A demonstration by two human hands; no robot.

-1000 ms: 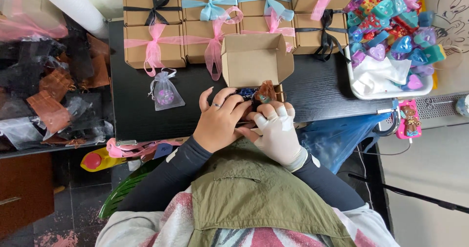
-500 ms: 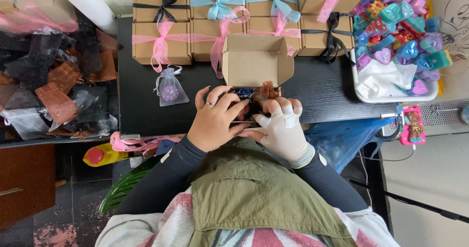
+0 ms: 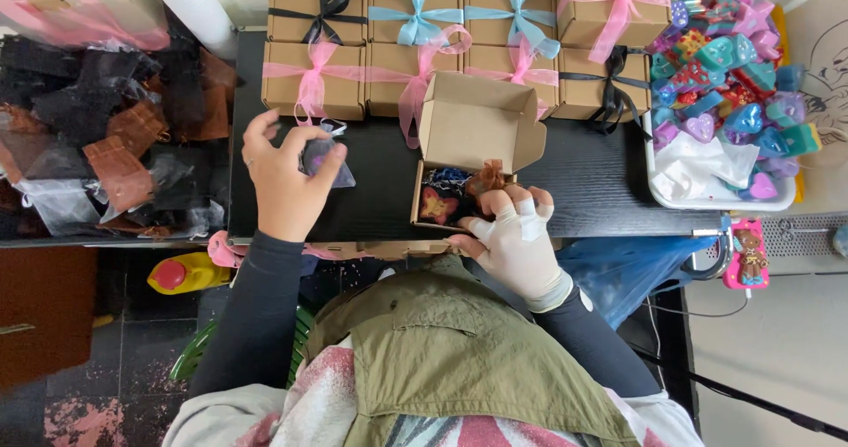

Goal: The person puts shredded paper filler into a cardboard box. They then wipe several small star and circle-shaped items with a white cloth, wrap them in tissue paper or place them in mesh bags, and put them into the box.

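An open brown cardboard box (image 3: pixel 477 129) sits on the black table (image 3: pixel 601 173) in front of me, its lid flipped up. Inside lie dark sachets and a butterfly-shaped piece (image 3: pixel 439 205). My right hand (image 3: pixel 512 235), in a white glove, rests on the box's near right corner and pinches a small brown organza pouch (image 3: pixel 488 178). My bare left hand (image 3: pixel 287 178) is out to the left, its fingers closing around a small clear pouch with a purple item (image 3: pixel 325 157).
Rows of closed brown gift boxes tied with pink, blue and black ribbons (image 3: pixel 415 49) line the table's far side. A white tray of colourful heart-shaped soaps (image 3: pixel 733 85) stands at right. Dark and brown organza bags (image 3: pixel 97 147) pile up at left. A yellow bottle (image 3: pixel 190 273) lies below.
My left hand has left the box and moved left to the clear pouch with the purple item. My right hand stays at the box.
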